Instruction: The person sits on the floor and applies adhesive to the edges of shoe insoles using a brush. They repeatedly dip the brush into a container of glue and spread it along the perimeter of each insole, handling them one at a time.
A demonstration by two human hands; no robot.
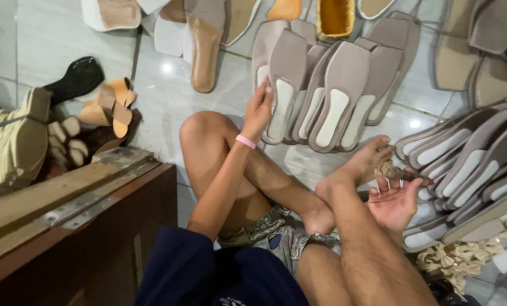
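Lower centre of the frame: dark blue sleeve (208,272) and patterned shorts (276,232) of the seated person, legs crossed on the tiled floor (157,96).

Lower left: brown wooden panel (66,226) carrying a metal hinge strip (94,198).

Lower right: right hand (394,201), palm up, fingers loosely curled and slightly spread. Thumb and forefinger pinch a small tan strap piece (395,171) just beside the toes of the bare foot (355,167). A heap of cream woven trim (463,258) lies at the lower right edge.

Right edge, mid-height: a fanned stack of grey shoe soles (474,164) with white centre patches, directly behind the right hand.

Centre: left hand (257,113), pink wristband (245,141) on the wrist, above the raised knee. The fingers are held together and extended, the tips touching the edge of the nearest grey insole (284,73), which leans at the left end of a fanned row of grey insoles (344,96) in the upper centre. Whether the thumb grips this insole cannot be determined.

Left, mid-height: tan strapped sandals (109,107), a black sole (77,79) and a cream woven wedge (9,147).

Top edge: beige and tan soles (205,51), and a shiny yellow one (336,17)
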